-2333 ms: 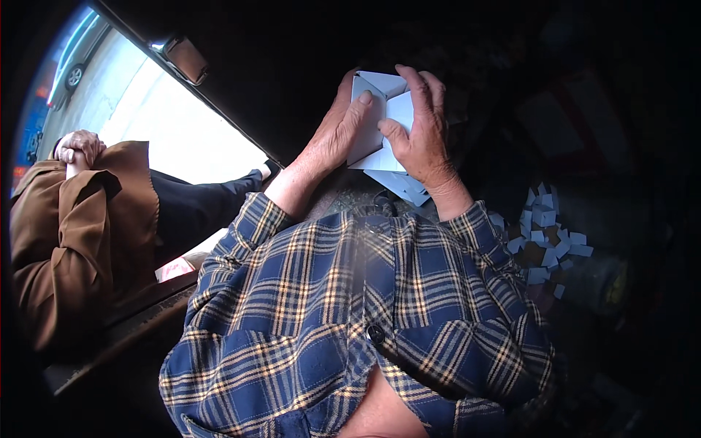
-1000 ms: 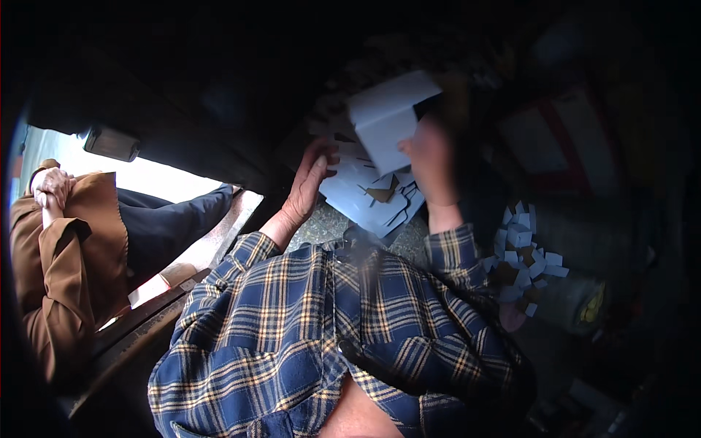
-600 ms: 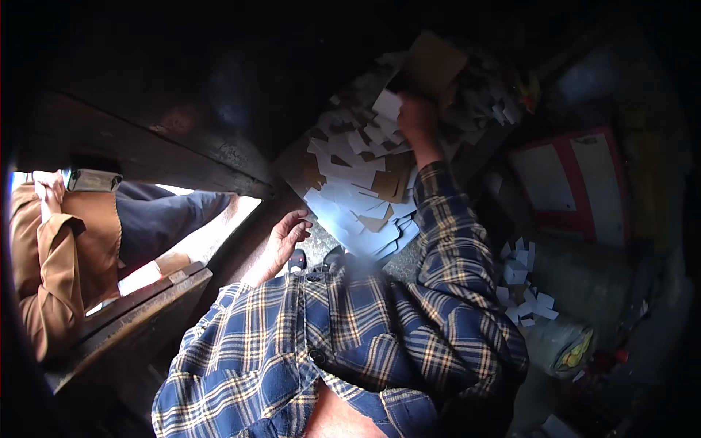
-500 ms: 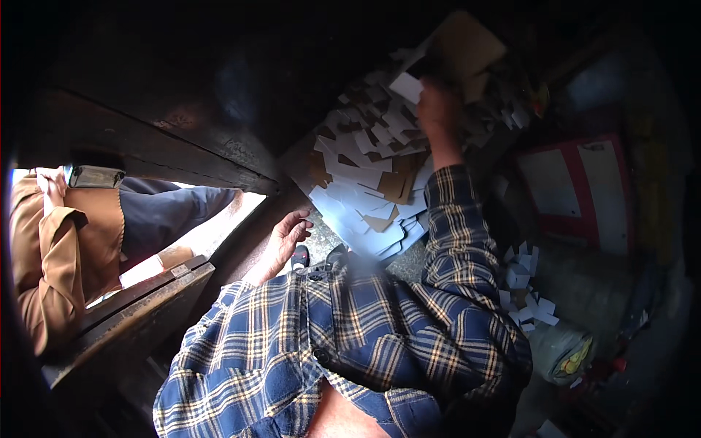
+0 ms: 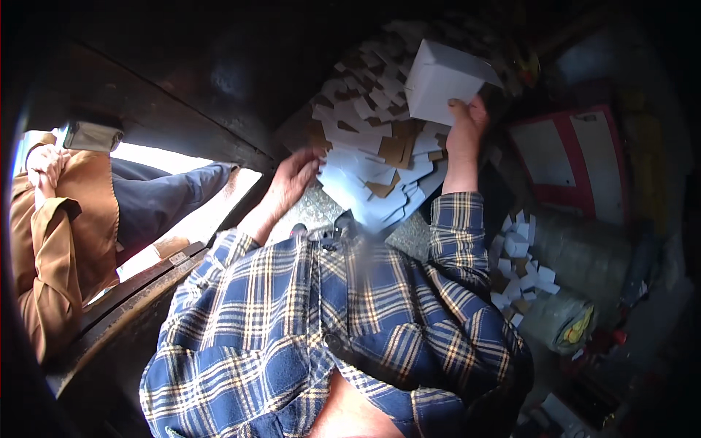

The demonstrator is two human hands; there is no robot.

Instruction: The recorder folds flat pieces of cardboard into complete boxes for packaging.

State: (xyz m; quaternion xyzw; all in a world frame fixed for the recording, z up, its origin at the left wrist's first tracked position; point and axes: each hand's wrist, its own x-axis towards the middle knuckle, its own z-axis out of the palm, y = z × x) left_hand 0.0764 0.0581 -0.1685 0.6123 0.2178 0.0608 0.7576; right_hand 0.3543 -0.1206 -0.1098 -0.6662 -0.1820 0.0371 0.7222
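A white cardboard box (image 5: 442,82) is in my right hand (image 5: 465,135), its thumb lying against the near white side. The other fingers are mostly hidden by the box's edge. Below and left of it spreads a heap of flat white and brown cardboard pieces (image 5: 358,179), overlapping one another. My left hand (image 5: 292,177) is at the heap's left edge, fingers stretched toward the nearest sheets and nothing visible in its grasp. Whether its fingertips touch the cardboard, I cannot tell.
Small white cardboard scraps (image 5: 522,270) lie on the right beside a greenish rolled bundle (image 5: 562,321). Beyond them stands a red-framed panel (image 5: 577,164). On the left, a person in a brown garment (image 5: 80,219) sits past a dark wooden edge (image 5: 139,299).
My right hand has brought the box nearer and turned it; a white side replaces the brown face seen before. My left hand has moved forward to the heap's edge.
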